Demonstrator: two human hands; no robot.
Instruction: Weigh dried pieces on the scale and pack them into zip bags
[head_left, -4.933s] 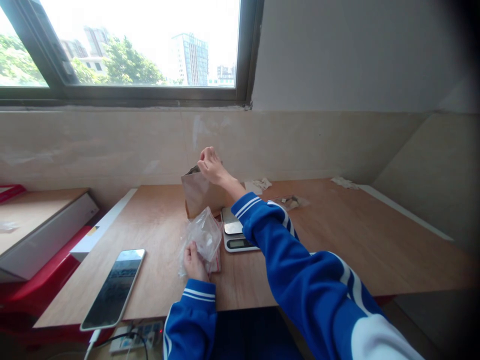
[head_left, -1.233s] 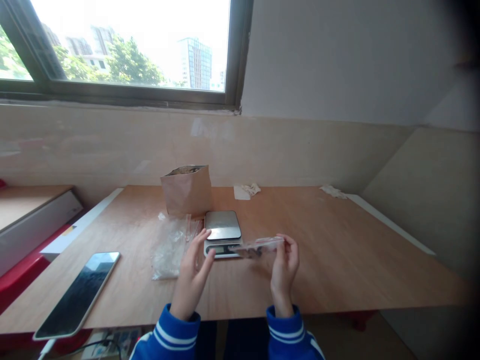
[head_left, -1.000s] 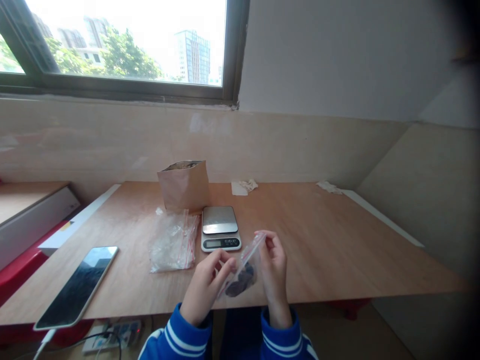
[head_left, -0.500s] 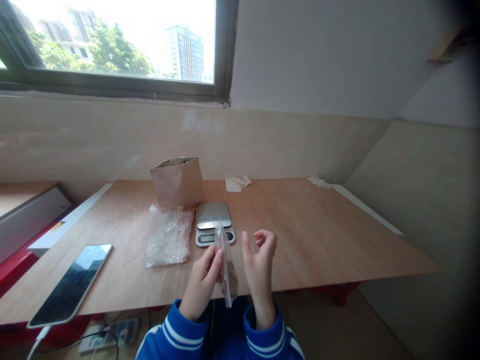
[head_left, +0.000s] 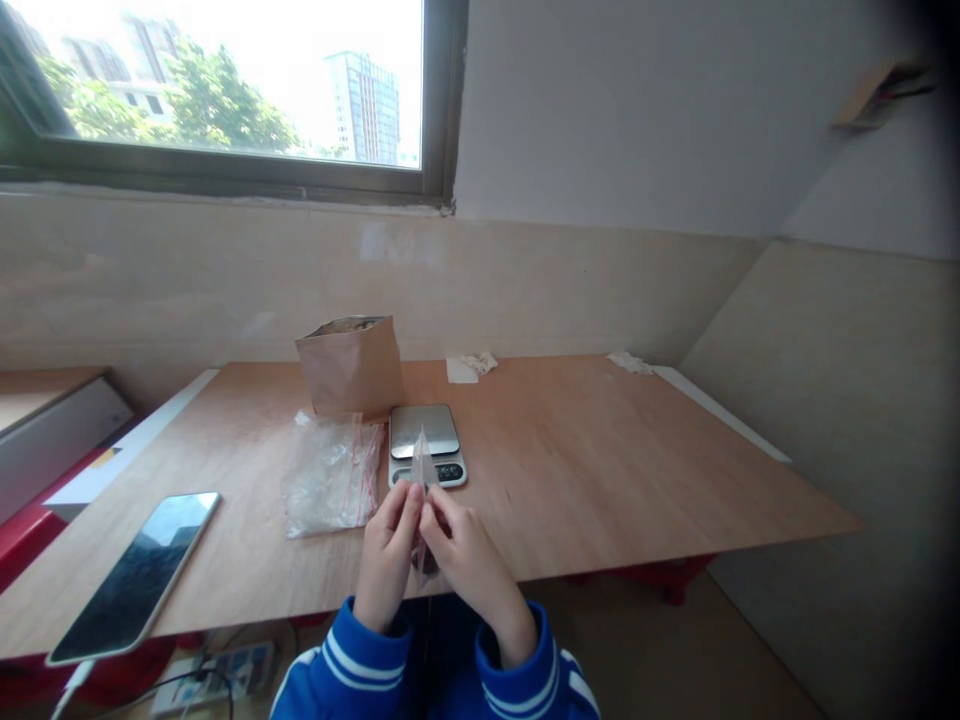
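Observation:
Between my two hands is a clear zip-lock bag [head_left: 423, 462] with something dark inside, held up over the table's front edge. My left hand [head_left: 388, 550] pinches its left side between thumb and fingers. On the other side, my right hand [head_left: 469, 562] is closed on the bag too, thumb and fingertips at its upper part. Just beyond them sits a kitchen scale [head_left: 424, 432] with a steel plate; the bag's tip overlaps it in view. What the dark contents are, I cannot make out.
Left of the scale lies a pile of clear zip-lock bags [head_left: 330, 485]. Behind it stands an open brown paper bag [head_left: 351, 370]. A phone [head_left: 139, 575] with a charging cable lies at the left edge. Crumpled tissue [head_left: 480, 363] and a white paper [head_left: 461, 371] lie at the back.
My right hand, open and apart from the bag before, has come left and now grips it. The bag has shifted slightly left. The view has turned a little.

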